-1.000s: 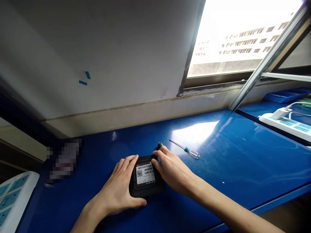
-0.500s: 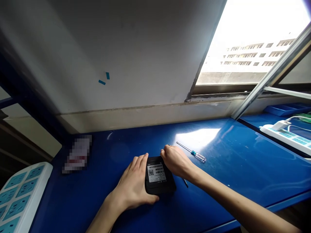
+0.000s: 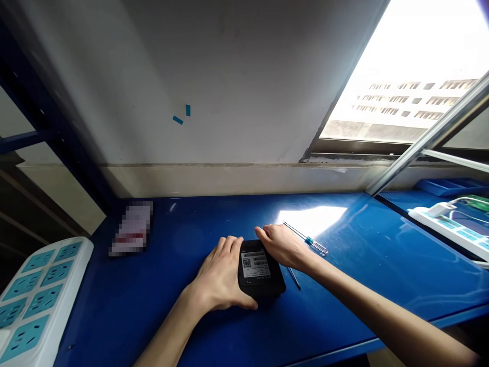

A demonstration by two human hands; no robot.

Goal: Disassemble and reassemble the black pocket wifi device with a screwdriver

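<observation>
A black box-shaped device (image 3: 263, 286) with a white printed label (image 3: 255, 265) lies on the blue table. My left hand (image 3: 225, 272) is wrapped round its left side, fingers at the far corner and thumb along the near edge. At the far right corner, my right hand (image 3: 284, 244) is closed against the device with its fingers curled under; what they grip is hidden. A thin dark rod (image 3: 295, 280) rests on the table just right of the device, its upper end hidden by my right hand. Beyond that hand lies a screwdriver (image 3: 310, 241) with a clear and blue handle.
A large power strip (image 3: 82, 265) stands at the left edge, near a blurred pale packet (image 3: 133, 227). On the right, beyond a metal frame, are another power strip (image 3: 451, 224) with a plugged-in white adapter and a blue tray (image 3: 451, 186). A wall and window border the table's back.
The camera view has tilted and shifted, so the whole scene sits differently in the picture. Both hands stay at the device; my right thumb now points out more at its far edge.
</observation>
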